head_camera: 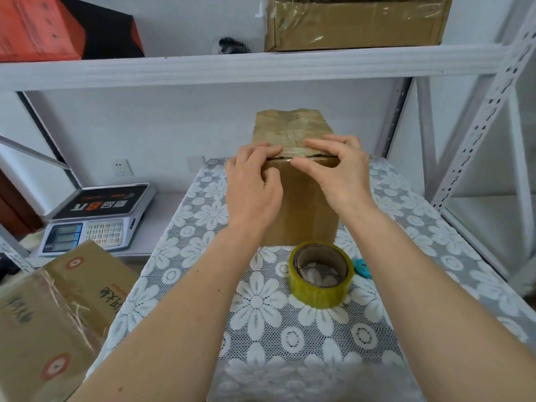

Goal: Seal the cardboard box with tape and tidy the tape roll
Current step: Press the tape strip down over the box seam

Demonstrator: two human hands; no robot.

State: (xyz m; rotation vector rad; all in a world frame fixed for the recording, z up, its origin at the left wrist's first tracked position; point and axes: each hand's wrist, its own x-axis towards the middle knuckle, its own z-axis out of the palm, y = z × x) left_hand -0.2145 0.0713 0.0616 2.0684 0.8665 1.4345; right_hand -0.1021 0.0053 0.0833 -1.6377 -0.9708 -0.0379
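A brown cardboard box (301,204) stands upright on the lace-covered table (261,329), its top flaps closed with clear tape across them. My left hand (252,184) rests on the box's near top-left edge, fingers bent over the top and pressing the tape. My right hand (339,169) is at the near top-right edge, fingers laid on the top and thumb against the front face. A yellowish tape roll (320,275) lies flat on the table just in front of the box, untouched.
A small teal object (362,266) lies right of the roll. A weighing scale (98,216) sits on a low shelf at left, a printed carton (55,309) nearer. Metal shelving (478,134) frames the right; boxes sit on the shelf (232,68) above.
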